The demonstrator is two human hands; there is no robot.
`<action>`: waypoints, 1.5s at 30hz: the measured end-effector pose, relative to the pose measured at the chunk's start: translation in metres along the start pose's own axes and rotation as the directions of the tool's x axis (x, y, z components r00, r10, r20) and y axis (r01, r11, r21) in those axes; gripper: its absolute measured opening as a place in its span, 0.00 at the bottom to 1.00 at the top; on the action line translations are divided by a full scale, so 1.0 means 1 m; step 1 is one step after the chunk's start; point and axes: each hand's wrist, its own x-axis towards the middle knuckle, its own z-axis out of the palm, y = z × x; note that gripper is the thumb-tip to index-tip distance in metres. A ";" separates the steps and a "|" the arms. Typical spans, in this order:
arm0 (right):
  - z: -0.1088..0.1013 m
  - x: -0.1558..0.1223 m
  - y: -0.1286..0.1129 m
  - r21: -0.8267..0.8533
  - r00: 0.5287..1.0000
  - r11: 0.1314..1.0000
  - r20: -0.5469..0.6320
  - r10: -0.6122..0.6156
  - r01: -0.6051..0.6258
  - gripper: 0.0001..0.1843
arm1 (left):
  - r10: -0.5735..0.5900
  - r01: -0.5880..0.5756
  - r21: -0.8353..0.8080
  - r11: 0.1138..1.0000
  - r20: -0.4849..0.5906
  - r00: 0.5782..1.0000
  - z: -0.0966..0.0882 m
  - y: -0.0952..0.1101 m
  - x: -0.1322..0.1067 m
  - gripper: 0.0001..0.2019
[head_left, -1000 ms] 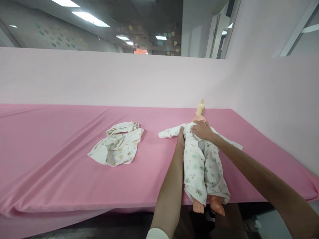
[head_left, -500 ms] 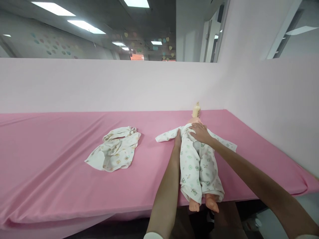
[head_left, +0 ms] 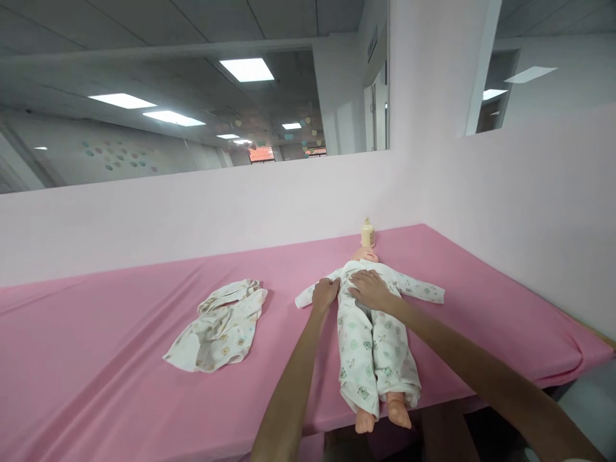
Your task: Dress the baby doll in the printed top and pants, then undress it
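A baby doll [head_left: 373, 350] in a white printed romper lies on its back on the pink-covered table [head_left: 96, 359], feet over the near edge. My left hand [head_left: 325, 293] rests at the doll's left shoulder, fingers curled on the romper cloth. My right hand [head_left: 368, 290] lies flat on the doll's chest, fingers stretched out. A second white printed garment [head_left: 219, 327] lies crumpled to the left of the doll, apart from both hands.
A small cream bottle [head_left: 367, 233] stands just beyond the doll's head by the pale pink back wall [head_left: 192, 212]. Another pale pink wall runs along the right side [head_left: 529, 212]. The table's near edge drops off below the doll's feet.
The camera has tilted up and pulled back. My left hand has moved from alongside the doll's side onto its shoulder, fingers curling. My right hand stays on the chest.
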 end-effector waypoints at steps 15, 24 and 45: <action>0.020 -0.005 -0.002 0.055 0.989 0.998 -0.146 -0.003 0.011 0.15 | 0.289 -0.337 0.251 0.907 0.210 0.934 -0.007 0.038 0.008 0.07; 0.020 0.001 -0.010 0.099 0.988 0.993 -0.130 0.081 -0.069 0.14 | 0.445 -0.441 0.212 0.872 0.036 0.895 -0.017 0.040 -0.015 0.08; 0.008 -0.019 0.079 0.555 0.812 0.720 -0.130 0.569 -0.416 0.10 | 0.563 -0.539 0.766 0.350 0.289 0.775 -0.007 0.004 -0.007 0.09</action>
